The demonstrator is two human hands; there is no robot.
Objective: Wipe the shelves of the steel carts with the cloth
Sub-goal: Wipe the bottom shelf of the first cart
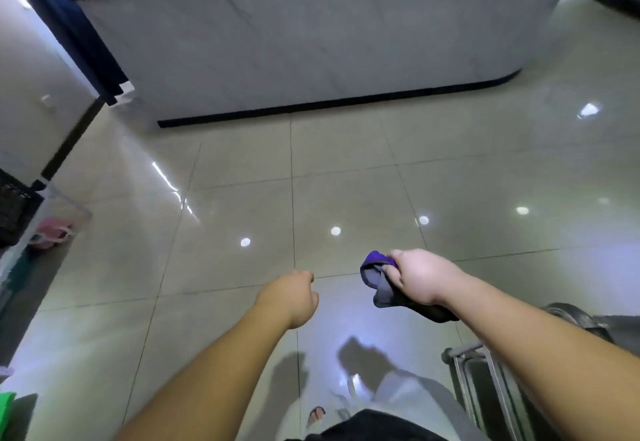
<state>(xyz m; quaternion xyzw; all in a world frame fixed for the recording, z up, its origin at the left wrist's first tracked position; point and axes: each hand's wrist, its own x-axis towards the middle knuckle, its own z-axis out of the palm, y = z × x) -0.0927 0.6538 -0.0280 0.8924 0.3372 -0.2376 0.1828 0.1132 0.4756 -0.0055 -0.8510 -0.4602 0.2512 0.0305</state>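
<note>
The right hand (pixel 420 276) holds the cloth (pixel 384 286) bunched in a curled grip, purple and grey folds spilling out ahead of and below the fingers, a dark tail trailing back under the wrist. The left hand (pixel 294 297) is empty, its fingers curled in loosely, level with the grip and apart from it. Both hang over bare floor, not over a shelf, so I judge the step in hand is carrying the cloth to the next cart. The steel cart (pixel 485 371) sits behind and below the grip, only 1 corner of its frame showing under the right forearm. To wipe well, I would shake the cloth flatter before pressing it down. The floor (pixel 221 267) is glossy beige tile with ceiling-light reflections; a grey marbled counter (pixel 294 42) with a dark base strip stands well ahead.
</note>
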